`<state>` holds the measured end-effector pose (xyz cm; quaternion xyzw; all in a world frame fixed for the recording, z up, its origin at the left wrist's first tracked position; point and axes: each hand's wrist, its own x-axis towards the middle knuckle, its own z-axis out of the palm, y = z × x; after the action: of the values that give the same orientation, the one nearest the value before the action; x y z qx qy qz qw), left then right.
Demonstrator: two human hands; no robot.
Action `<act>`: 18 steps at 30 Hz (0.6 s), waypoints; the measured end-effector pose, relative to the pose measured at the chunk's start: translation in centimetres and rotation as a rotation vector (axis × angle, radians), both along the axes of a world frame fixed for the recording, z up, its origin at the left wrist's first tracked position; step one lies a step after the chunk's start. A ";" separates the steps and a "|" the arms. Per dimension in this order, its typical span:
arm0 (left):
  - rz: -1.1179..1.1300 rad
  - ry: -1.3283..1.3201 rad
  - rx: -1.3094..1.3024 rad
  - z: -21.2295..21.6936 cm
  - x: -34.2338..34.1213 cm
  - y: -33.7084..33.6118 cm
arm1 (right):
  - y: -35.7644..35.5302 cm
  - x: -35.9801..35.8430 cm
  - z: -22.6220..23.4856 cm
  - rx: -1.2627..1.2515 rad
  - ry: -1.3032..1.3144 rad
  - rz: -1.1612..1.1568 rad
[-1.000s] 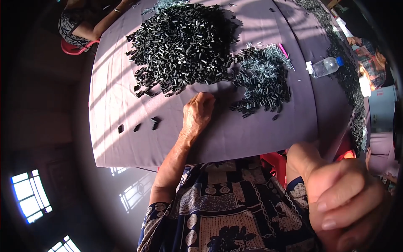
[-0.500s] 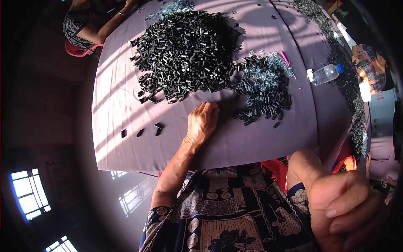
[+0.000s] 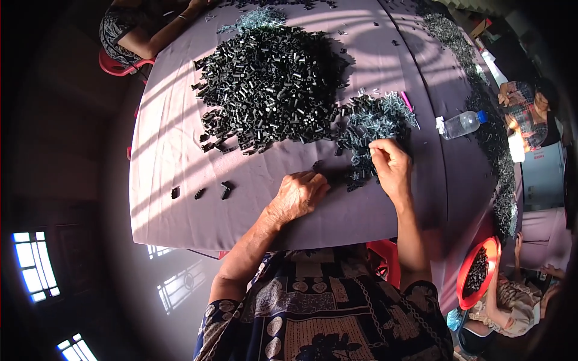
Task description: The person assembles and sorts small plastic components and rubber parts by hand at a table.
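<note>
Head view: left hand (image 3: 299, 195) rests loosely curled near the worktop (image 3: 180, 150)'s near edge; right hand (image 3: 390, 165) pinches into the metal clips (image 3: 376, 123). The big heap of black tubes (image 3: 271, 84) looks largely unworked; three finished-looking pieces (image 3: 200, 192) lie aside.

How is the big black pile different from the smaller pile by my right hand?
The big black pile is larger, darker, made of short chunky pieces; the smaller pile is grey-green and wiry. The right hand touches the smaller pile, while the big black pile lies untouched. Both rest on the table.
</note>
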<state>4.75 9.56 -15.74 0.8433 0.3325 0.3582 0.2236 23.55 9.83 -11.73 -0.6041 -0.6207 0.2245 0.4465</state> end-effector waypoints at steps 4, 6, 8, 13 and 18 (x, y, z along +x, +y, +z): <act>-0.141 0.023 -0.041 -0.1 -0.2 -0.8 | 1.0 -1.6 -0.8 -0.017 -0.112 0.061; -0.211 -0.013 0.008 -0.1 0.1 -1.2 | 1.7 -2.6 -1.1 0.006 -0.229 0.150; -0.269 -0.004 0.017 -0.3 0.3 -1.6 | 2.3 -3.5 -1.7 0.053 -0.357 0.212; -0.253 -0.020 0.024 -1.1 -0.6 -1.0 | 3.4 -4.9 -3.2 0.013 -0.545 0.301; -0.069 -0.118 -0.111 -0.5 -2.3 0.1 | 3.6 -6.1 -2.7 0.041 -0.476 0.303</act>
<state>2.48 9.62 -16.25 0.8179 0.3087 0.3805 0.3016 17.44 13.45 -14.40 -0.5309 -0.7957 0.1280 0.2619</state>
